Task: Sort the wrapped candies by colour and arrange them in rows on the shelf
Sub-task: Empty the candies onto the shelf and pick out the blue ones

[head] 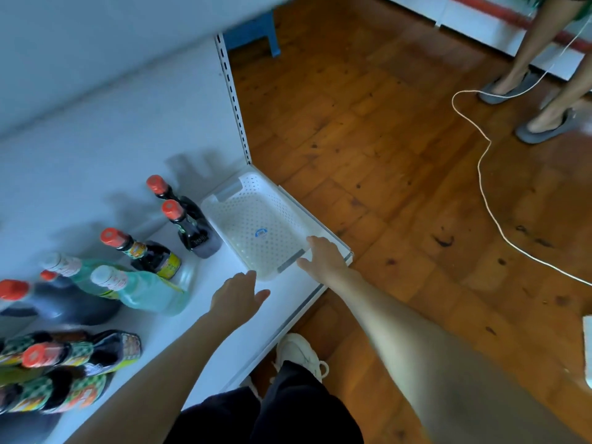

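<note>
White perforated basket sits at shelf's right-end front corner, next to bottles; right grip, fingers apart, touches its near rim, left grip open just beside it.

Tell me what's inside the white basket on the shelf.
The white basket holds only a blue sticker on its perforated floor; no candies show. The right hand covers its near corner.
</note>
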{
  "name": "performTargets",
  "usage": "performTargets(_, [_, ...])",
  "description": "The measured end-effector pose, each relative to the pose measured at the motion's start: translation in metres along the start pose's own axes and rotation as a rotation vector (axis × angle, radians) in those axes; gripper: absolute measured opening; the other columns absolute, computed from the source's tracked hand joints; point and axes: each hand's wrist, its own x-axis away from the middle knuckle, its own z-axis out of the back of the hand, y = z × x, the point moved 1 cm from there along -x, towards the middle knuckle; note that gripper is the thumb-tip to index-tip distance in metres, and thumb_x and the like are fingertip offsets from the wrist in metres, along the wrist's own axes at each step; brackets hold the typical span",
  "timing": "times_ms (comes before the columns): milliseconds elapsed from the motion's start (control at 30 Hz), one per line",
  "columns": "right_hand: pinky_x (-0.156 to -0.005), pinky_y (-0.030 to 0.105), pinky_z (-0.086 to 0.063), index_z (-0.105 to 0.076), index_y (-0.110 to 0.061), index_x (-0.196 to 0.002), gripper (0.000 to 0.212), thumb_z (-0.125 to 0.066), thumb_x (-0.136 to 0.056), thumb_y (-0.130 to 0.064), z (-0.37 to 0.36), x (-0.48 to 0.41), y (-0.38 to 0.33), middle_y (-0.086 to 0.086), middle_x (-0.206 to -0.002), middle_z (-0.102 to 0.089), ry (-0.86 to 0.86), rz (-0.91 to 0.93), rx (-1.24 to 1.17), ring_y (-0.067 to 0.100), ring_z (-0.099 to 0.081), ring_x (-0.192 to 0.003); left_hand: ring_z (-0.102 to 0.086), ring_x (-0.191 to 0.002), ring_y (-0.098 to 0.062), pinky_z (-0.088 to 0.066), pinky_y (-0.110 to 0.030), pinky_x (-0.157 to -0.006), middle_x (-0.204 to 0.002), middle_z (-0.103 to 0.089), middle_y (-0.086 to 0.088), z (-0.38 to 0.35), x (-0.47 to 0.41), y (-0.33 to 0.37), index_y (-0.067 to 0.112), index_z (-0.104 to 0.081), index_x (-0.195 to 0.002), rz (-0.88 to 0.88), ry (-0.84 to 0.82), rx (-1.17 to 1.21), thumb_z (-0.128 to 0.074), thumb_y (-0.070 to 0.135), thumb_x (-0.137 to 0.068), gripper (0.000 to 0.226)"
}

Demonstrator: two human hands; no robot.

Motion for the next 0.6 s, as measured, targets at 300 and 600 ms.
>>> performTargets(300, [-0.1,0.032,-0.04,-0.051,-0.004,-0.128,0.041,-0.052,-0.094,-0.026,0.071,0.104,-0.047,0.011,-0.132,-0.052,0.125,0.307,0.207,0.024,-0.046,-0.123,-0.043,-0.126,-0.022,-0.037,-0.033,-0.101,-0.136,-0.047,-0.006,0.061,0.122,0.032,0.012,-0.042,-0.135,-0.083,0.115,-0.086,-0.036,0.039,-0.099,0.045])
performTargets(600, [-0.085,0.046,-0.047,-0.059,0.006,-0.107,0.033,-0.052,-0.092,-0.023,0.11,0.245,-0.098,0.019,-0.108,-0.062,0.254,0.574,0.27,0.032,-0.056,-0.099,-0.053,-0.113,-0.025,-0.045,-0.035,-0.086,-0.121,-0.056,-0.006,0.103,0.28,0.058,0.009,-0.052,-0.122,-0.155,0.443,-0.131,-0.04,0.035,-0.098,0.037])
